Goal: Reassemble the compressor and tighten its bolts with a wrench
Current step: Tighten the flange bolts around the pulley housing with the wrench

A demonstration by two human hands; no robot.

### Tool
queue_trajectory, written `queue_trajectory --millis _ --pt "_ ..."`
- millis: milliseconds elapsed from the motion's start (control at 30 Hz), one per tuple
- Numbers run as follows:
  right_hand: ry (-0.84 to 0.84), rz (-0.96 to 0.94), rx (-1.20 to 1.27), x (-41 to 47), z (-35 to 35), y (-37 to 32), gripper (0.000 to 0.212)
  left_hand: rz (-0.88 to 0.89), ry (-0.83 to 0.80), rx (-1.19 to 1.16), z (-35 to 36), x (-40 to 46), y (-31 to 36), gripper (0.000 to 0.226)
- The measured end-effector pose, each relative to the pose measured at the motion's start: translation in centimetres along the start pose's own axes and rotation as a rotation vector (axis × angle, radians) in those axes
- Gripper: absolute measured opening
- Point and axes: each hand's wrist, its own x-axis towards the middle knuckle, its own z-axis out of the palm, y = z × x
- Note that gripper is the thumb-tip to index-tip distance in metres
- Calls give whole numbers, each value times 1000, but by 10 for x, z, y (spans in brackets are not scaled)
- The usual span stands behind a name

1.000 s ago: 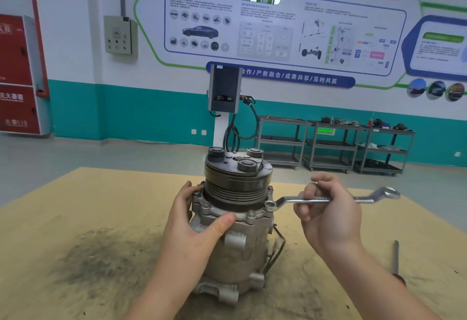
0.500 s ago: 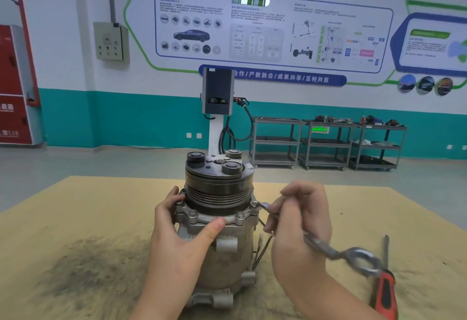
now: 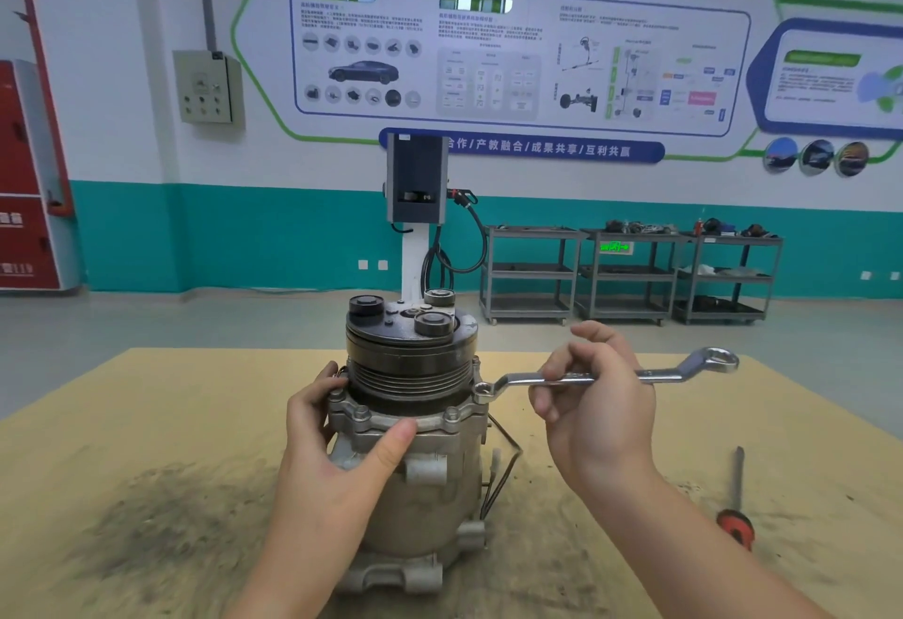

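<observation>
A grey metal compressor (image 3: 415, 486) stands upright on the tan table (image 3: 146, 423), its black pulley and clutch plate on top. My left hand (image 3: 337, 452) wraps its body from the left, thumb pressed on the bolted flange. Several bolts ring that flange. My right hand (image 3: 593, 413) grips the middle of a silver ring wrench (image 3: 606, 376), which lies level and points right. The wrench's near ring sits on a flange bolt (image 3: 481, 391) at the compressor's right side.
A red-handled screwdriver (image 3: 735, 503) lies on the table at the right. A dark greasy smear (image 3: 161, 520) covers the table's left front. Beyond the table stand a charging post (image 3: 415, 208) and grey tool carts (image 3: 630, 271) against the wall.
My right hand swung the wrench from pointing down-right back to level, pointing right, with its ring on the right flange bolt. My left hand kept its hold on the compressor.
</observation>
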Motion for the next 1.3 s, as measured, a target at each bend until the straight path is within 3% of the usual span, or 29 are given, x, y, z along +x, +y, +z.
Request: queue_trajectory --millis 233,467,567,767,867,1000,1133,1200,1300 --pt "-93 26 -19 10 -6 2 22 -19 -14 1 1 -1 3 63" --pt "-154 -353 -92 -12 -5 14 29 -41 7 13 2 -1 3 75" --pt "-203 -410 -85 -13 -4 13 34 -17 10 7 4 -2 4 63" --pt "-151 -283 82 -2 -6 9 39 -4 145 51 27 -19 10 64" --pt "-108 -131 97 6 -9 7 44 140 238 175 40 -34 22 56" --pt "-84 38 96 14 -12 10 32 216 326 384 36 -28 27 70" --pt "-175 188 46 18 -10 6 9 -27 110 124 16 -12 28 112" --pt "-188 231 52 19 -10 5 9 -118 -43 61 7 -4 25 121" --pt "-180 236 68 20 -11 7 10 -117 -161 128 -6 5 16 123"
